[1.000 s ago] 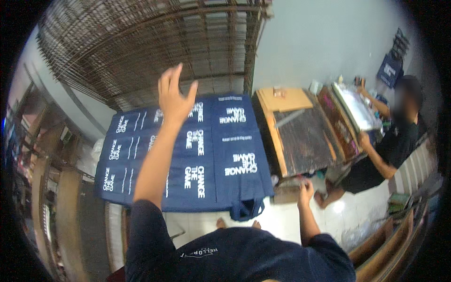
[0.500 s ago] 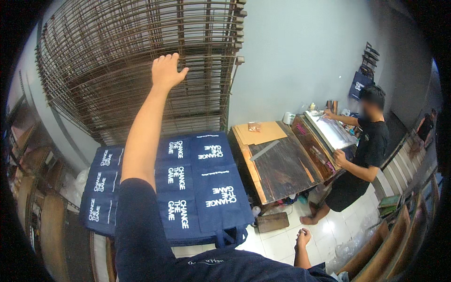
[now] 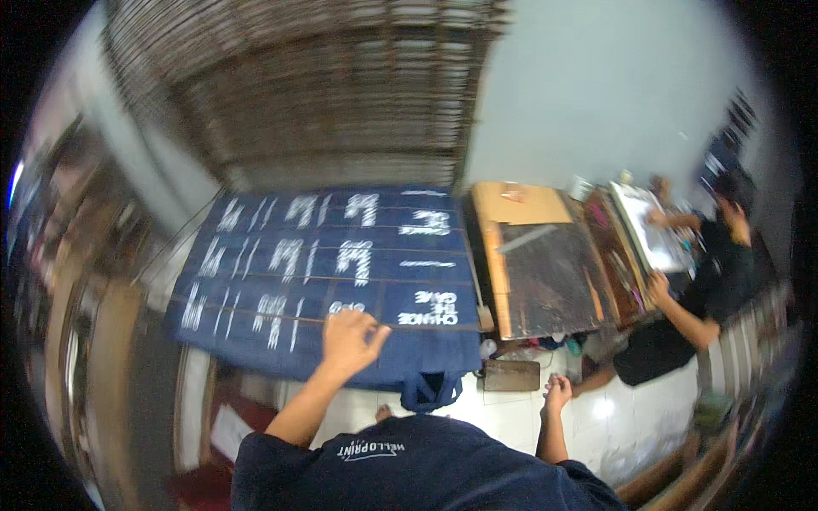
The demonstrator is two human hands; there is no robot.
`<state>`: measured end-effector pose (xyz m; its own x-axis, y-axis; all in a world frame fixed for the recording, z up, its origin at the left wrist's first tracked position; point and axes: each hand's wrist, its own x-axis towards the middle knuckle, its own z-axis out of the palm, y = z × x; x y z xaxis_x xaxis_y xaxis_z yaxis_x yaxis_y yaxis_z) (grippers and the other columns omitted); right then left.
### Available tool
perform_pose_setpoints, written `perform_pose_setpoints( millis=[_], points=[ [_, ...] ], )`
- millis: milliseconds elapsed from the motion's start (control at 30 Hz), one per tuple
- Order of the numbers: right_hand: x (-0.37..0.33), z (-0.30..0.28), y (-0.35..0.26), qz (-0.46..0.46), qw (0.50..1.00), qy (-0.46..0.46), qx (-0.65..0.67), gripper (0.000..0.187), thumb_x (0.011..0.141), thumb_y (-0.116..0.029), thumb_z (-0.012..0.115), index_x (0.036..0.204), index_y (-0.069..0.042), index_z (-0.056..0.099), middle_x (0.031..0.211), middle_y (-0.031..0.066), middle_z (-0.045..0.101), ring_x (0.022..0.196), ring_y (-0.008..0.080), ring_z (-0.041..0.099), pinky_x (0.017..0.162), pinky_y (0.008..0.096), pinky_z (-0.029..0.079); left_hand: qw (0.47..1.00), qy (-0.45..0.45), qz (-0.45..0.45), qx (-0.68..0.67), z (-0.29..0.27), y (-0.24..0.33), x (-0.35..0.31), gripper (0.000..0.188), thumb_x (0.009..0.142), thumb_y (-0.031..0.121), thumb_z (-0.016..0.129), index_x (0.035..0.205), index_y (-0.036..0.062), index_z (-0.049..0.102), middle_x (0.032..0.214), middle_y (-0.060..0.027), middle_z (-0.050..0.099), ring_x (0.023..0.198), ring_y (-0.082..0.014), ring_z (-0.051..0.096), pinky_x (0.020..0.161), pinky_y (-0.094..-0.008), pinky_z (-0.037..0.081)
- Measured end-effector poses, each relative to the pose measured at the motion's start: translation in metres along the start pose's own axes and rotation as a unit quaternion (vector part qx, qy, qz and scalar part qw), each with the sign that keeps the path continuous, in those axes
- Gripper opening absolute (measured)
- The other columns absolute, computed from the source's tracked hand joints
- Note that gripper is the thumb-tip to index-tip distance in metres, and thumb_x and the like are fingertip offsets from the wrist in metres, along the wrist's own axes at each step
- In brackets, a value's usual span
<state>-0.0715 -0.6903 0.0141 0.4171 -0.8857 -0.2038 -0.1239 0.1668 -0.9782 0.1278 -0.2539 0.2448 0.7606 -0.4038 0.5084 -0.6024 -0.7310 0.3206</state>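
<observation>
My left hand (image 3: 351, 345) is over the near part of several navy fabric bags (image 3: 383, 294) with white print, which lie side by side in rows. Its fingers curl over the front bar of a thin wire drying rack shelf (image 3: 256, 320), its thumb sticking out to the right. The shelf's fine bars run across the bags; motion blurs them. Dark bag handles (image 3: 430, 390) hang over the near right edge. My right hand (image 3: 558, 390) is raised beside my body, apart from the bags, with its fingers curled; whatever it may hold is too small to make out.
Raised wire shelves (image 3: 315, 94) of the rack stand behind the bags. To the right is a dark worktable (image 3: 554, 281) with a brown board (image 3: 524, 203). A co-worker (image 3: 707, 272) works at a white-topped frame (image 3: 652, 226). Wooden panels (image 3: 106, 366) stand at the left.
My left hand has come down and toward me from the raised rack, bringing a wire shelf down over the bags. My view has shifted; my right hand stays beside my body.
</observation>
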Motion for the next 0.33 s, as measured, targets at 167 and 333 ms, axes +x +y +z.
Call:
perform_pose_setpoints(
  millis=[167, 333],
  points=[
    [0.062, 0.043, -0.041, -0.132, 0.983, -0.105, -0.071, 0.01, 0.086, -0.012, 0.052, 0.094, -0.012, 0.058, 0.078, -0.0025, 0.056, 0.061, 0.007, 0.05, 0.049, 0.0209, 0.04, 0.991, -0.083, -0.108, -0.002, 0.063, -0.015, -0.087, 0.047, 0.069, 0.052, 0.062, 0.079, 0.0066, 0.065, 0.081, -0.0108, 0.056, 0.087, -0.028, 0.054, 0.08, -0.0388, 0.039],
    [0.021, 0.208, -0.116, -0.208, 0.927, -0.305, -0.067, 0.019, 0.088, -0.015, 0.048, 0.102, -0.007, 0.057, 0.091, 0.0066, 0.058, 0.074, 0.0166, 0.057, 0.06, 0.0276, 0.046, 0.994, 0.062, -0.088, -0.032, 0.068, 0.006, -0.138, 0.062, 0.066, 0.051, 0.064, 0.107, 0.0046, 0.057, 0.112, -0.0193, 0.051, 0.108, -0.0356, 0.045, 0.091, -0.0467, 0.035]
  ],
)
